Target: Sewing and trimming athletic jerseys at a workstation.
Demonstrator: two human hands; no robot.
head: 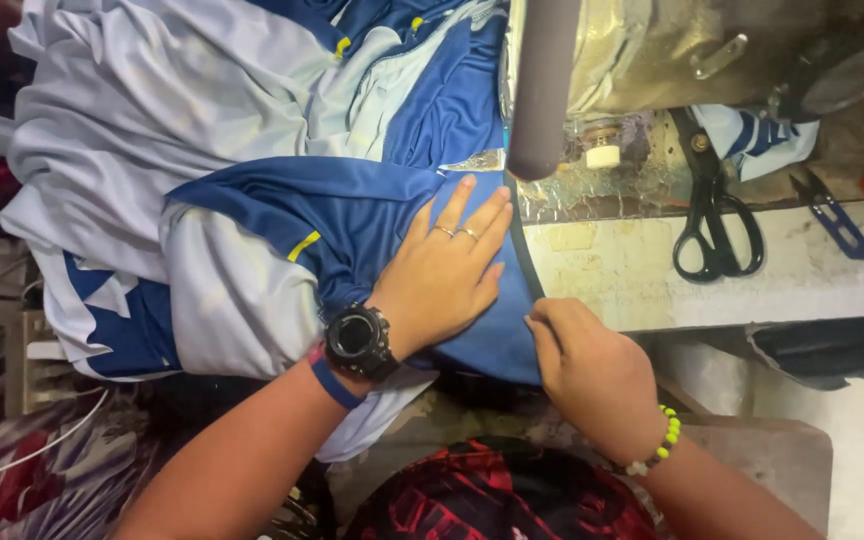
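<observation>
I see my left hand [442, 275] lying flat on the blue cloth [352, 215]. Its fingers [452, 205] are spread out and straight, pressing down on the cloth, not gripping it. Two rings sit on these fingers, and a black watch [357, 340] is on the wrist behind them.

My right hand [587, 370] is curled up just beside the left one. Its fingertips [537, 325] pinch the dark edge of the blue cloth. A bead bracelet [657, 445] is on that wrist.

The cloth lies under my left fingers and spreads away past them into a big pile of blue and pale grey. Just past my left fingertips is a grey round bar [542, 85]. Further off from my right fingers, black scissors [714, 215] lie on the white table [642, 275], with a small blue snipper [832, 215] beside them.
</observation>
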